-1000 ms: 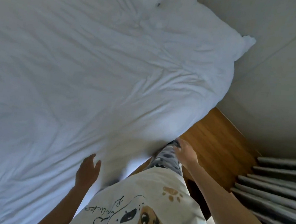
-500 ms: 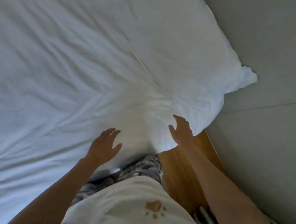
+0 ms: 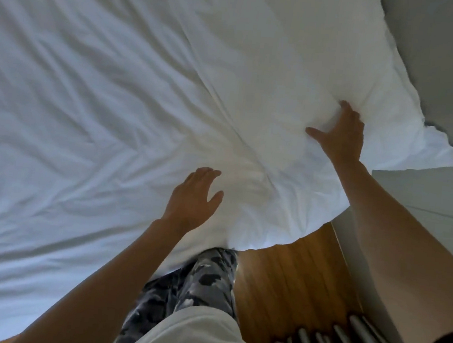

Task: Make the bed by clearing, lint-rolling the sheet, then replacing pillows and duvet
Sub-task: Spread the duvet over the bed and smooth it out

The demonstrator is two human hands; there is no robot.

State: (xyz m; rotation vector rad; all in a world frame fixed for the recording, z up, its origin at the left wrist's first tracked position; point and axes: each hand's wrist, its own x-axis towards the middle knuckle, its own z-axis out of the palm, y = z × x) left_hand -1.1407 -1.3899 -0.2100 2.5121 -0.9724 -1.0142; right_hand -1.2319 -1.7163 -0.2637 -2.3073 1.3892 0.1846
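White cotton duvet (image 3: pixel 149 103) covers the whole bed, its near corner (image 3: pixel 438 147) hanging off the edge toward the grey wall (image 3: pixel 451 68), over the wood floor (image 3: pixel 287 276). Right hand (image 3: pixel 339 132) lies on the puffy corner section, thumb spread out to the side, fingertips sunk into a fold, so it looks like pressing with perhaps the start of a pinch; cannot tell if any cloth is actually caught. Left hand (image 3: pixel 192 195) is apart from the cloth or barely touching it, fingers spread and relaxed, holding nothing. Handling, as a judgement: soft, bulky, light for its size, no stiffness at all (it will sag and drag wherever it isn't supported). Cover is smooth and likely slides over the filling, so a flat palm will shift the cover only. Better to gather a real fistful of both layers at the edge seam, one hand near the corner, the other further along the side, well apart. Not fragile. Main risk is the loose corner trailing on the floor. Pillows not in view, nor a lint roller.
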